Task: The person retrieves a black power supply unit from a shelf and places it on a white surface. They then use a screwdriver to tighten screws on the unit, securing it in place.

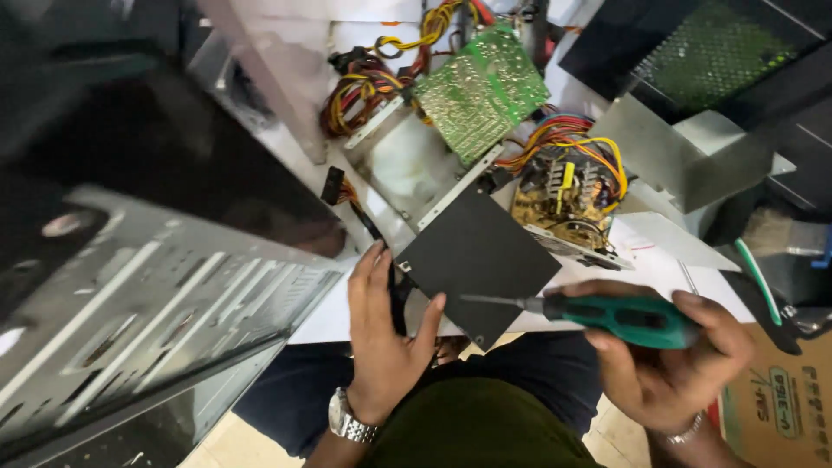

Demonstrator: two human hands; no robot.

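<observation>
From the head view, the left hand (381, 334) presses on the near corner of a black metal casing (477, 260) at the table's (334, 316) front edge, fingers slightly spread, thumb on its lower edge. The right hand (667, 355) has its fingers clamped round a green-handled screwdriver (607, 314), whose tip seems to meet the casing; the contact is hard to make out. A grey computer case (147, 303) fills the left, cut off. Behind lies a green circuit board (481, 91) with tangled wires (373, 82).
</observation>
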